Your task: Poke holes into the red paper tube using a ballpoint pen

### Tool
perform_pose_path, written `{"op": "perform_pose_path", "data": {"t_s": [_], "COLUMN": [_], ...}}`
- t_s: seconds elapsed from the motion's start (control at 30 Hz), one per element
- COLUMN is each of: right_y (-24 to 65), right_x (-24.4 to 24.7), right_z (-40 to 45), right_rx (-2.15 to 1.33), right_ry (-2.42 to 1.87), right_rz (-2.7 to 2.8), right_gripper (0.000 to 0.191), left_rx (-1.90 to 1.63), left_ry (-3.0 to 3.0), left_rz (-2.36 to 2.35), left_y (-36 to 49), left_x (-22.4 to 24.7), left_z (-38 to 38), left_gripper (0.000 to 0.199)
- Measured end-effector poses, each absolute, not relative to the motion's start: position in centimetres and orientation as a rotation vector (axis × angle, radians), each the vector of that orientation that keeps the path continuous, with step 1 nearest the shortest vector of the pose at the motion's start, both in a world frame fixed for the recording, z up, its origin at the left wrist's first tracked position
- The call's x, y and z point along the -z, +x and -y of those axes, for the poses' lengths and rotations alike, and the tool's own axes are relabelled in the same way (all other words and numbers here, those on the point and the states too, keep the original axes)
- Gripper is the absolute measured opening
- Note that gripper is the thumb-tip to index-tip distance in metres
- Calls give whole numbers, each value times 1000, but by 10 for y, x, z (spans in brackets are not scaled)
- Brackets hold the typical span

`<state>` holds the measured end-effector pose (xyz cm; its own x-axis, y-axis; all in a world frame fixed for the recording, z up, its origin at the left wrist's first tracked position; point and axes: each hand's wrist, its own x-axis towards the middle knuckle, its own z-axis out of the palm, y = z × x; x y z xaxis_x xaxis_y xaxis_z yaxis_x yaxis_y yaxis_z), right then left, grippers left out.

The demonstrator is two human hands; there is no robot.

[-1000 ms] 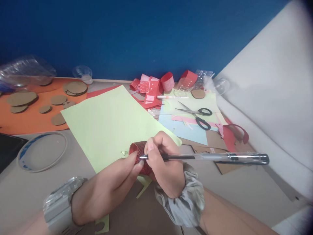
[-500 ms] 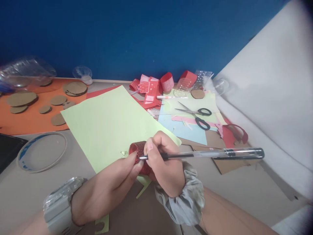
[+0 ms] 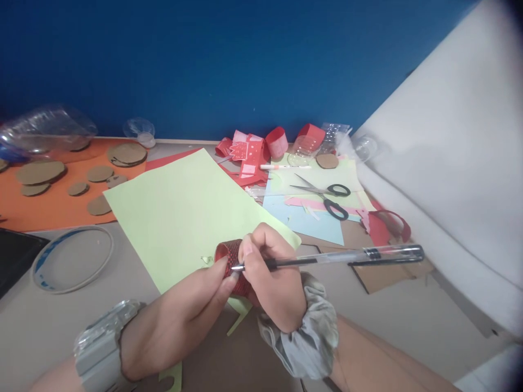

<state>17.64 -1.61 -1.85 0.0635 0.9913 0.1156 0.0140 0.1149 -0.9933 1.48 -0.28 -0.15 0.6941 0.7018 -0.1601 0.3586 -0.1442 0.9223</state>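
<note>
In my right hand (image 3: 275, 277) is a clear-barrelled pen (image 3: 322, 258), its tip pointing left against a small red paper ring (image 3: 235, 255) covered in dark marks. My left hand (image 3: 196, 305) pinches that ring from the left, thumb and finger close to the pen tip. The ring's far and under sides are hidden by my hands. Beneath and behind it lies a large pale green sheet of paper (image 3: 175, 201). A grey watch (image 3: 104, 345) is on my left wrist, and a grey scrunchie (image 3: 308, 337) is around my right.
Scissors (image 3: 337, 209) lie on coloured papers to the right, near a white marker (image 3: 284, 167). Red paper rings (image 3: 277, 142) stand by the blue wall. Cardboard discs (image 3: 41, 172) rest on an orange sheet (image 3: 81, 160) at left, with a tape ring (image 3: 109, 245) in front.
The view has shifted slightly. The pen's back end has swung a little, while the tip stays at the red ring. Both hands keep their hold.
</note>
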Motion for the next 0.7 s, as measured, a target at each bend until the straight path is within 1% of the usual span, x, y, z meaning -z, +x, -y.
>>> {"op": "perform_pose_path", "data": {"t_s": [0.2,0.33,0.7], "right_y": [175,175,176], "right_x": [19,17,18], "right_z": [16,17,17], "right_rx": [-1097,-1093,-1075], "right_ry": [-1184,-1208,-1201], "right_rz": [1165,1177,1182], "right_gripper": [37,39,37], "left_rx": [-386,-374,-382], "left_ry": [1791,1787,1781], "left_rz": [-859,-860,-858], "left_y": [15,14,13], "left_x": [2,4,3], "left_z": [4,4,5], "left_gripper": [27,28,28]}}
